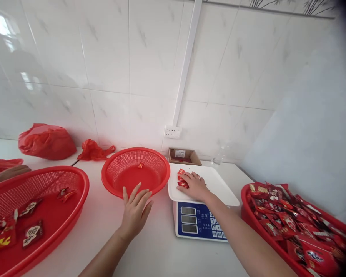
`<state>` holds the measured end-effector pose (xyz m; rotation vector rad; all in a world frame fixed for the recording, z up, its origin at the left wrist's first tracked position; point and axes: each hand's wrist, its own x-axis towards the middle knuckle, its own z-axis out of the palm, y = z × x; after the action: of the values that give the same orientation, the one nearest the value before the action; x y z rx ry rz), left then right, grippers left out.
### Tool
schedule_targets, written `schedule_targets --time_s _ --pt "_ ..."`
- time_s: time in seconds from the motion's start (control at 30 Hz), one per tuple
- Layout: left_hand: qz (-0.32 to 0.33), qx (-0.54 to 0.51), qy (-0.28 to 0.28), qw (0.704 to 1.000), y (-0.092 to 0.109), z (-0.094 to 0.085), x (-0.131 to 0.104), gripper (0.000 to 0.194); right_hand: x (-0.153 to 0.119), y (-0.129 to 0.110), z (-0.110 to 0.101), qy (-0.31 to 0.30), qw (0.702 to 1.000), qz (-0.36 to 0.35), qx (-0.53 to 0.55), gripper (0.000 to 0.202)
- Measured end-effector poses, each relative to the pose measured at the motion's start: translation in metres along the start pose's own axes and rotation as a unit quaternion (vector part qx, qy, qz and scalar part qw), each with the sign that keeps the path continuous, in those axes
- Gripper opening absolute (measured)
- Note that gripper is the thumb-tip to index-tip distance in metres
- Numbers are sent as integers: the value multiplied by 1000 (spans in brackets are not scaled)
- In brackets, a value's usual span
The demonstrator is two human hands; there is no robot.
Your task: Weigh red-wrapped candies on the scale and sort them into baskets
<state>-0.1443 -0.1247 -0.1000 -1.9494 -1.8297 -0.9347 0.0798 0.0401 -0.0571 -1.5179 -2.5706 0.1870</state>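
Note:
Several small red packets lie at the left side of the white tray on top of a blue and white scale. My right hand rests over these packets, its fingers curved round them and partly hiding them. My left hand is raised with its fingers spread, holding nothing, at the near rim of a round red basket. Inside that basket is one small red packet.
A large red basket with several packets stands at the left, another heaped with red packets at the right. Red plastic bags, a cardboard box and a clear plastic container line the wall.

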Motion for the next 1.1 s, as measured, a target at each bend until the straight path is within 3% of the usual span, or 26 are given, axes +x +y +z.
schedule_targets --time_s 0.17,0.4,0.5,0.57,0.63,0.7,0.8,0.87,0.97,1.1 --pt "40 -45 58 996 -3 4 -10 28 3 13 -1 99 995 -15 12 36" --pt "53 -86 165 981 -5 2 -9 23 17 51 -10 171 981 24 87 29" --pt "40 -53 168 984 -11 1 -6 23 31 43 -25 237 950 74 189 23" --pt "34 -38 160 986 -14 1 -6 23 43 19 -36 251 917 101 293 23" --pt "34 -28 151 988 -14 1 -6 23 53 -16 -47 219 888 79 396 28" --pt "37 -21 148 988 -14 1 -7 22 60 -52 -55 147 878 14 455 39" --pt "40 -13 148 988 -13 0 -7 22 59 -79 -62 9 900 -93 426 61" --pt "43 -10 147 988 -12 0 -7 22 52 -71 -60 -24 938 -117 326 72" --pt "54 -14 145 988 -12 1 -8 22 38 -35 -46 -54 986 -59 147 86" --pt "77 -25 129 988 -11 3 -9 23 23 3 -16 -122 992 -17 43 86"
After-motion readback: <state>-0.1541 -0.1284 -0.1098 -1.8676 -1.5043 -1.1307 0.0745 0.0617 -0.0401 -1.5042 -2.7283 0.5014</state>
